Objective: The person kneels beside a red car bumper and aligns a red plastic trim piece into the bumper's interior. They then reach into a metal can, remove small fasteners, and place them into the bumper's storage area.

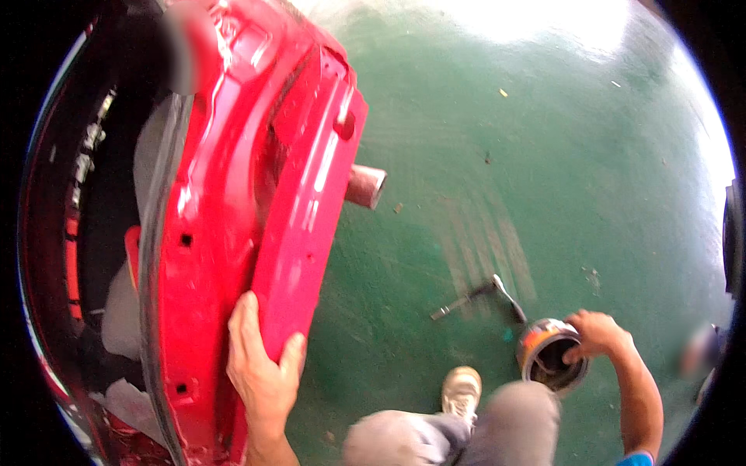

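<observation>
At the left is the rear body of a red car, and a red bumper beam (307,210) runs along it. My left hand (264,369) grips the lower part of the beam, fingers over its inner edge and thumb on the outer side. Low on the right, an open round tin can (535,349) with a colourful label is tilted toward me. My right hand (598,335) holds it at the rim, with the thumb inside. What lies in the dark can cannot be made out. Beside it on the floor lies a ratchet wrench (509,299) with a long extension and socket.
An exhaust tailpipe (369,187) sticks out past the beam. A dark rubber seal (155,256) edges the car's opening. The green floor (435,93) carries pale scrape marks and small bits of debris. My knees (517,419) and one shoe (461,392) are near the bottom.
</observation>
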Motion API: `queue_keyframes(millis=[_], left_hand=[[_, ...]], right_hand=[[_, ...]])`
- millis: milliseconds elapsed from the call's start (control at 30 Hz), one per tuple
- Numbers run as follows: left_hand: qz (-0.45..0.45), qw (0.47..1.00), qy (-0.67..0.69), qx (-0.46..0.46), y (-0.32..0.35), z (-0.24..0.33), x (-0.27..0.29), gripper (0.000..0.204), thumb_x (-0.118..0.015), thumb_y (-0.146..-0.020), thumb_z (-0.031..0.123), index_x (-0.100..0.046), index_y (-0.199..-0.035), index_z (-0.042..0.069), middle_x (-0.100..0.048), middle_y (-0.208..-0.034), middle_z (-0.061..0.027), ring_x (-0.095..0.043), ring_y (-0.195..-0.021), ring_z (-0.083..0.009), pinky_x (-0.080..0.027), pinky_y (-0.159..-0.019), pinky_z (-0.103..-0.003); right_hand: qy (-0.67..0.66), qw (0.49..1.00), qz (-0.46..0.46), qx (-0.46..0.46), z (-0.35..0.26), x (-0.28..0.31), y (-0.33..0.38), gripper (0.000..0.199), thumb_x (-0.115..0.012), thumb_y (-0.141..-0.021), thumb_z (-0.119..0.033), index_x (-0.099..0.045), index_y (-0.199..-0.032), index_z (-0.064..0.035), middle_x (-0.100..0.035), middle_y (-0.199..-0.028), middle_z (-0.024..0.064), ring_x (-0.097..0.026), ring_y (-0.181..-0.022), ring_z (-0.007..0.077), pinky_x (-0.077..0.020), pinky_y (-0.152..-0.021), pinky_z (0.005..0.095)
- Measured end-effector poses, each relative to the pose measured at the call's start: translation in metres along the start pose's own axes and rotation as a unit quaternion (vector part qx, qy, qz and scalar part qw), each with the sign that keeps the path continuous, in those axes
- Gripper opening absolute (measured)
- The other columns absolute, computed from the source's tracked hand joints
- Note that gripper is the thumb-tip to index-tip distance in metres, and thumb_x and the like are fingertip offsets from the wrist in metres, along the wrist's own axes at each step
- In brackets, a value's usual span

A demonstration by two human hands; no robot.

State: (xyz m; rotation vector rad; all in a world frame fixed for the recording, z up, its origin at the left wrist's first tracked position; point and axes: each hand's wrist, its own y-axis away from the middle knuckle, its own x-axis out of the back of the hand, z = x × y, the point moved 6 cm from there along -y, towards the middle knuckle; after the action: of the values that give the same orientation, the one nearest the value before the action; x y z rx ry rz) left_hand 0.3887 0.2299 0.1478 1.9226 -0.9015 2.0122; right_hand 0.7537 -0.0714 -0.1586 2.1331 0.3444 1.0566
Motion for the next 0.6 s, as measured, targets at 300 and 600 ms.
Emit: queue_keyframes(millis=[300, 600], left_hand=[[-0.051, 0.994, 0.062, 0.069, -0.015, -0.003, 0.007, 0.065, -0.078, -0.089, 0.020, -0.053, -0.145, 0.000, -0.062, -0.126, -0.0261, -0.059, -0.115, -0.0449, -0.047, -0.102, -0.051], [-0.133, 0.982, 0.099, 0.092, -0.021, -0.014, -0.005, 0.073, -0.078, -0.090, 0.020, -0.044, -0.152, 0.000, -0.055, -0.139, -0.0288, -0.055, -0.123, -0.0487, -0.045, -0.106, -0.051]], right_hand=[[0.022, 0.997, 0.069, 0.008, -0.065, 0.108, -0.055, 0.072, -0.083, -0.075, -0.052, -0.066, -0.127, -0.0059, -0.069, -0.114, 0.0181, -0.066, -0.109, 0.0385, -0.0537, -0.095, 0.0471], [-0.140, 0.931, 0.232, 0.243, -0.217, 0.258, -0.125, 0.068, -0.079, -0.083, -0.046, -0.058, -0.130, -0.0006, -0.069, -0.119, 0.0226, -0.067, -0.109, 0.0409, -0.0554, -0.092, 0.0480]])
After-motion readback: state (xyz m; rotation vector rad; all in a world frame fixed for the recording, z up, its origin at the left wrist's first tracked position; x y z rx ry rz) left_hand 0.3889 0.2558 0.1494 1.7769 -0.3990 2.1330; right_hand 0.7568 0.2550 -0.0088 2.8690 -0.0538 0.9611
